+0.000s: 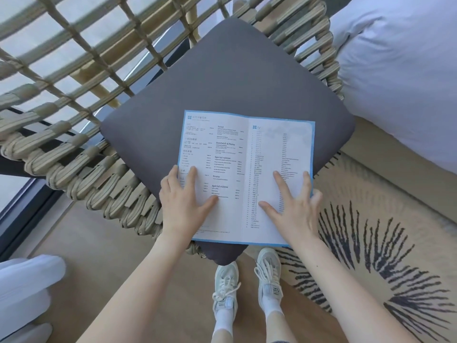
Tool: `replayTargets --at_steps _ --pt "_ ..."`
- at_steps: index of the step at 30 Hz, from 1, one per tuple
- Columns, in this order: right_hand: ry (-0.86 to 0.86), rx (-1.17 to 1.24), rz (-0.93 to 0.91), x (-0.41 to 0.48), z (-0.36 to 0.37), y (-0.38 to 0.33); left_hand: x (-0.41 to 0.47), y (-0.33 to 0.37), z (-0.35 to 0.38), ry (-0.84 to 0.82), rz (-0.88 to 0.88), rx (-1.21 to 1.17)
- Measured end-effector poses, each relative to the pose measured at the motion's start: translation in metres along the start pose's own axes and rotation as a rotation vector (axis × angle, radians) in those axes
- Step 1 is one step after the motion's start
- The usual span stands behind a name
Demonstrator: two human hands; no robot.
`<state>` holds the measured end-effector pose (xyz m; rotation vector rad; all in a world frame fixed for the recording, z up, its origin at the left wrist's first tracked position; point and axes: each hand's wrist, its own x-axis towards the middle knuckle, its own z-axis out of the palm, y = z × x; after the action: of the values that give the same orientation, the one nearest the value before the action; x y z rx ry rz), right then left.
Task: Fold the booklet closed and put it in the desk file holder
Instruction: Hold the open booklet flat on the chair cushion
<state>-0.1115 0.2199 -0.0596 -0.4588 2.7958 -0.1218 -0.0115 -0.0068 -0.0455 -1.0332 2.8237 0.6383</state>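
Open booklet (247, 174) flat on grey chair cushion (222, 82), left hand (183, 201) and right hand (294, 206) pressing its pages, fingers (280, 181) spread flat, grasping nothing

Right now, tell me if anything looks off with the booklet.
Nothing damaged. The booklet lies open on the grey cushion, its near edge overhanging the cushion's corner. Left hand and right hand press it flat.
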Motion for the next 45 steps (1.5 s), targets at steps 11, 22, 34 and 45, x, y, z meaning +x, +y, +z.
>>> replayTargets --at_steps 11,22,34,45 --pt "-0.03 -0.187 -0.208 0.06 -0.034 0.004 -0.016 0.023 0.009 0.061 -0.232 -0.141" --pt "-0.063 -0.212 -0.554 0.147 -0.058 0.007 -0.011 0.073 0.032 0.174 -0.576 -0.183" --pt "-0.151 -0.177 -0.825 0.213 -0.066 0.02 -0.001 0.113 0.052 0.192 -0.703 -0.061" --pt "0.0 -0.134 -0.985 0.233 -0.045 0.035 -0.004 0.118 0.083 0.192 -0.701 0.033"
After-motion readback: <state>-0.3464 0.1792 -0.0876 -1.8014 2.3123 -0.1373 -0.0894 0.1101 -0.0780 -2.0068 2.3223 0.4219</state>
